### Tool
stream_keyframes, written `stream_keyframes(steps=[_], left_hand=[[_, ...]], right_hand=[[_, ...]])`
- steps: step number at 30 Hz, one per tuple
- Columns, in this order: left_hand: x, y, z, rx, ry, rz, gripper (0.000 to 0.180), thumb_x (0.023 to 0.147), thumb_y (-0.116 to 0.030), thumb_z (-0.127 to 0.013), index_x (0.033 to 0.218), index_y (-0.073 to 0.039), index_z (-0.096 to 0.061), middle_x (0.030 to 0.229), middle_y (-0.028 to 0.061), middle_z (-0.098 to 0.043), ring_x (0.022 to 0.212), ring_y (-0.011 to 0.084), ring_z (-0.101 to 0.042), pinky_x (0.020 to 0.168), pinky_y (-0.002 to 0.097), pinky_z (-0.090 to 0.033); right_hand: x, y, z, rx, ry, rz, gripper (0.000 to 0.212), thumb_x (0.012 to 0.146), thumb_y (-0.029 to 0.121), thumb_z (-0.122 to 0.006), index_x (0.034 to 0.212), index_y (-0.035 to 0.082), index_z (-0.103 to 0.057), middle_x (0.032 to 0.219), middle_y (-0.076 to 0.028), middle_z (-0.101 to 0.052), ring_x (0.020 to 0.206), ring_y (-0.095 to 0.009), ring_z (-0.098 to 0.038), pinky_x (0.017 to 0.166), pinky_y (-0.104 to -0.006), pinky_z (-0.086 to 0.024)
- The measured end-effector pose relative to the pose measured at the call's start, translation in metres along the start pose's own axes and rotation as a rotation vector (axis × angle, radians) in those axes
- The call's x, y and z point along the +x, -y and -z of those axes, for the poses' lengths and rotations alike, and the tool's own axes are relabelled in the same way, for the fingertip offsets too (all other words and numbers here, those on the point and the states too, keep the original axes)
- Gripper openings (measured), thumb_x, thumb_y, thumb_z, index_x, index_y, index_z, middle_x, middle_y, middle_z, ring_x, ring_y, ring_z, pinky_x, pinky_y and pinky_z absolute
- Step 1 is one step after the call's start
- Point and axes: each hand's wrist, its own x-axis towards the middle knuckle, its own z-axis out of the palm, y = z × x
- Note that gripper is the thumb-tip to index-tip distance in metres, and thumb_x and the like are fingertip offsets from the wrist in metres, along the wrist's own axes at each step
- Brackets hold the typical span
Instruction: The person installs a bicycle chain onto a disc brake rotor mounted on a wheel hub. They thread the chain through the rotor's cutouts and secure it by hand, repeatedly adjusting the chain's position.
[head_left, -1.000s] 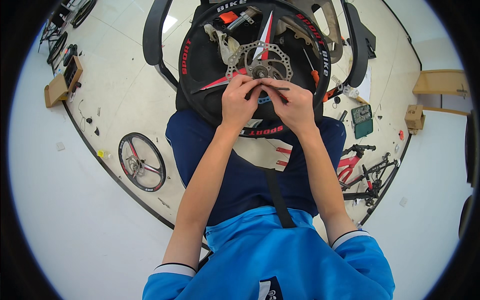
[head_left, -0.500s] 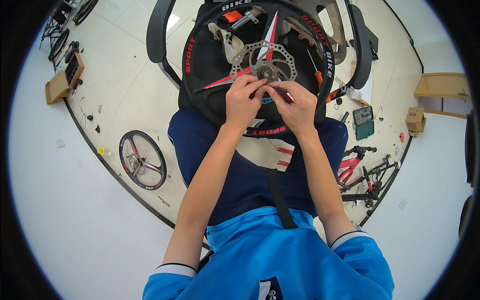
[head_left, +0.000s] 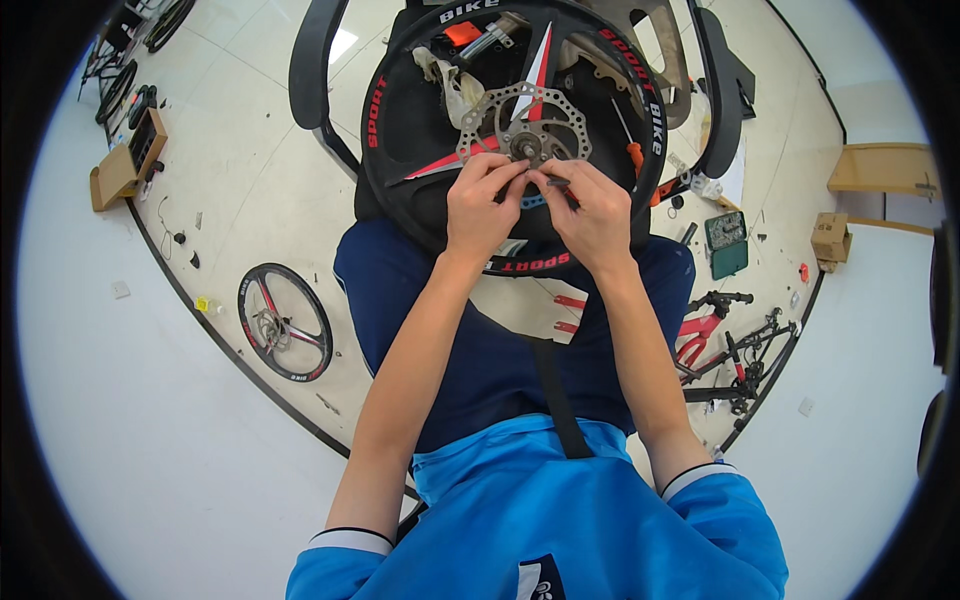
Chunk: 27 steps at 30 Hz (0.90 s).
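Note:
A black bicycle wheel (head_left: 385,215) with red and white spokes lies across a black chair seat and my thighs. A silver brake disc (head_left: 570,118) is mounted around its hub (head_left: 526,147). At the disc's near edge, just below the hub, my left hand (head_left: 482,208) pinches thumb and fingers together; what is between them is too small to make out. My right hand (head_left: 592,212) is closed close beside it, fingertips nearly touching the left ones. A slim dark tool (head_left: 558,182) shows between its fingers, mostly hidden by the hand.
On the chair by the wheel are a crumpled whitish glove or cloth (head_left: 455,92), an orange-handled screwdriver (head_left: 635,153) and an orange item (head_left: 462,34). The floor holds another wheel (head_left: 285,322), a green case (head_left: 727,245), a bicycle frame (head_left: 705,328) and cardboard boxes (head_left: 830,238).
The tool in my right hand has turned, so its red part no longer shows. The wheel and both hands have shifted very slightly left.

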Motion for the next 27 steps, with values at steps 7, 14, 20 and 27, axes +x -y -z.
stream_keyframes(steps=[7, 14, 20, 27], left_hand=[[0.0, -0.004, 0.0, -0.018, 0.002, -0.02, 0.022, 0.076, 0.005, -0.076, 0.097, -0.001, -0.076, 0.091, 0.009, -0.067, 0.082, 0.0265, -0.067, 0.071, 0.035, -0.054], [-0.004, 0.004, -0.003, 0.038, -0.014, -0.086, 0.027, 0.071, 0.009, -0.074, 0.097, -0.001, -0.075, 0.092, 0.0089, -0.068, 0.084, 0.0278, -0.067, 0.073, 0.0344, -0.055], [-0.002, 0.003, -0.003, 0.045, -0.037, -0.14, 0.024, 0.072, 0.005, -0.076, 0.095, 0.0, -0.074, 0.091, 0.0097, -0.067, 0.084, 0.0295, -0.066, 0.074, 0.0378, -0.054], [-0.006, 0.003, -0.006, 0.058, -0.05, -0.122, 0.032, 0.068, 0.009, -0.073, 0.099, -0.001, -0.075, 0.092, 0.0097, -0.067, 0.086, 0.0277, -0.067, 0.074, 0.036, -0.055]], right_hand=[[0.004, 0.004, 0.0, 0.017, -0.002, 0.047, 0.013, 0.086, 0.004, -0.077, 0.098, 0.002, -0.073, 0.09, -0.011, -0.074, 0.075, -0.024, -0.073, 0.064, -0.0303, -0.058], [0.003, 0.006, -0.003, 0.01, 0.019, 0.094, 0.018, 0.084, 0.0, -0.073, 0.101, 0.005, -0.072, 0.093, -0.01, -0.075, 0.078, -0.027, -0.073, 0.067, -0.034, -0.059], [-0.004, 0.003, -0.004, -0.019, 0.006, 0.127, 0.02, 0.082, 0.0, -0.073, 0.101, 0.006, -0.072, 0.091, -0.008, -0.075, 0.077, -0.026, -0.072, 0.066, -0.0341, -0.058], [-0.008, -0.001, -0.011, -0.029, -0.062, 0.143, 0.017, 0.083, 0.004, -0.08, 0.099, 0.005, -0.074, 0.091, -0.01, -0.076, 0.078, -0.026, -0.074, 0.068, -0.0315, -0.059]])
